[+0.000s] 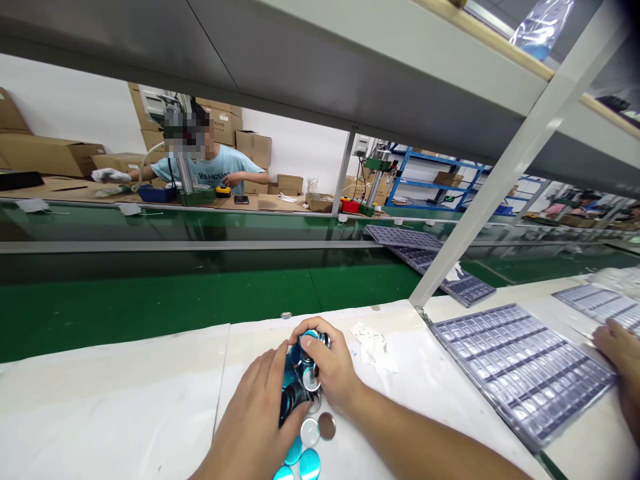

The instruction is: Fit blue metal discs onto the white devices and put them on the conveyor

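Between my two hands lies a pile of small round discs [298,387], some shiny blue, some silver, on the white table surface. My left hand [263,403] is cupped round the pile's left side, its fingers together and its thumb at the lower edge. The fingers of my right hand [333,363] curl over the top of the pile, with the thumb pressed on a blue disc. Several loose discs [309,463] lie flat just below my hands, blue ones and a silver one, beside a brownish disc [327,425].
Crumpled white paper [375,347] lies right of my hands. A clear compartment tray [525,367] is farther right, near another person's hand [620,350]. A slanting metal post [500,180] rises behind. Beyond the green conveyor [150,293] sits a person in a light blue shirt [213,167].
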Motion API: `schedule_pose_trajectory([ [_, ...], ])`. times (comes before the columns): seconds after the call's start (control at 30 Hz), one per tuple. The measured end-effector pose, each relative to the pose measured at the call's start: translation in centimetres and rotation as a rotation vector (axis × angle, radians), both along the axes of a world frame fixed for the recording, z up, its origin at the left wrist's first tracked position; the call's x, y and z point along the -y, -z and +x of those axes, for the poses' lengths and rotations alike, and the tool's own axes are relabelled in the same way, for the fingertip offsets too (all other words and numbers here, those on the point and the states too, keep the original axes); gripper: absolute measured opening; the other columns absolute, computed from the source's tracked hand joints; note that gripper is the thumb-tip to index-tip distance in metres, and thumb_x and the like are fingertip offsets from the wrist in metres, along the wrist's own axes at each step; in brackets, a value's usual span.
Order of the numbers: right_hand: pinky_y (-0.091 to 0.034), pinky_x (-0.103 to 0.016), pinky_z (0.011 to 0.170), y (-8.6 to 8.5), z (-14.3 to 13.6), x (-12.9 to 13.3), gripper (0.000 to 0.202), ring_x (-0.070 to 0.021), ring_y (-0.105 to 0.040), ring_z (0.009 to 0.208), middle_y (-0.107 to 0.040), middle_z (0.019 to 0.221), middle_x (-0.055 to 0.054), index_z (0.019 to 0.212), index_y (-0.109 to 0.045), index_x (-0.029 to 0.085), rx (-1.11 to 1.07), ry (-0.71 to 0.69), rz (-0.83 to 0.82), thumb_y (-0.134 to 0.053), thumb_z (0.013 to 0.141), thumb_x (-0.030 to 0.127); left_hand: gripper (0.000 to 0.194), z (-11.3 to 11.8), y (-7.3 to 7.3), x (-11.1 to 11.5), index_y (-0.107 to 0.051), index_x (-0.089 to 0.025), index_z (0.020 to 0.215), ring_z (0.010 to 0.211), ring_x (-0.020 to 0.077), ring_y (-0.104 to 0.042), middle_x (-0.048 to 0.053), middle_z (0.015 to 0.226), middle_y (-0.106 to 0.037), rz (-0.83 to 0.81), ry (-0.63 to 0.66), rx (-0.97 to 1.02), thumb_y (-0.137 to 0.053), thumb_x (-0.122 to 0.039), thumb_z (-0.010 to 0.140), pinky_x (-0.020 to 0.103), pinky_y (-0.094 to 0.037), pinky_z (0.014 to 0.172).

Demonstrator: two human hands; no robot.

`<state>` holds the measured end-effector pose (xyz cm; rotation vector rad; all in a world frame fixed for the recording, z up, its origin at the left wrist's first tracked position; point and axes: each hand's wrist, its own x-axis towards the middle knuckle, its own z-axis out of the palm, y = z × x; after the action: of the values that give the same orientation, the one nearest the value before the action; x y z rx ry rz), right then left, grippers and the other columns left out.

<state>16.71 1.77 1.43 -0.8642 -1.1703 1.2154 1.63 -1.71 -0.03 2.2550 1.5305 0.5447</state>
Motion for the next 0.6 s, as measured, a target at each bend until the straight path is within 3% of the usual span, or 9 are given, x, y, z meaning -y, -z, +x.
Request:
schedule_pose_trajectory([
  [0.17,-0.052,-0.029,0.064,0.0,-0.2,0.3,0.015,-0.0177,-0.061,0.071,-0.068,0.086,-0.003,0.089,-0.067,0.020,0.091,-0.093,0.032,-0.065,0.077,0.028,0.066,-0.2,0.1,0.0,-0.023,-0.017,0.151,0.126,0.0336,-0.056,0.018,0.142,-0.054,-0.043,-0.086,0.066,-0.046,-0.037,0.092,0.051,-0.052,0.096],
  [0.3,-0.053,-0.035,0.084,0.5,-0.3,0.6,0.022,-0.0220,-0.065,0.089,-0.069,0.093,-0.002,0.096,-0.067,0.023,0.196,-0.139,0.061,-0.068,0.074,0.022,0.077,-0.2,0.1,-0.1,-0.010,-0.016,0.155,0.123,0.0338,-0.059,0.019,0.142,-0.053,-0.103,-0.135,0.128,-0.047,-0.036,0.091,0.049,-0.055,0.091],
  [0.47,-0.052,-0.037,0.089,1.0,-0.2,0.9,0.039,-0.0244,-0.065,0.097,-0.069,0.105,-0.001,0.111,-0.064,0.027,0.299,-0.155,0.108,-0.076,0.073,0.027,0.078,-0.1,-0.4,-0.1,-0.018,-0.017,0.154,0.129,0.0329,-0.054,0.016,0.144,-0.053,-0.120,-0.121,0.192,-0.052,-0.028,0.085,0.048,-0.052,0.099],
  [0.6,-0.050,-0.037,0.091,1.1,-0.1,0.9,0.035,-0.0238,-0.064,0.100,-0.068,0.108,-0.003,0.119,-0.058,0.027,0.253,-0.143,0.167,-0.066,0.085,0.034,0.068,-0.1,-0.5,-0.1,-0.026,-0.020,0.151,0.133,0.0319,-0.051,0.015,0.147,-0.051,-0.067,-0.061,0.206,-0.050,-0.028,0.088,0.049,-0.051,0.102],
])
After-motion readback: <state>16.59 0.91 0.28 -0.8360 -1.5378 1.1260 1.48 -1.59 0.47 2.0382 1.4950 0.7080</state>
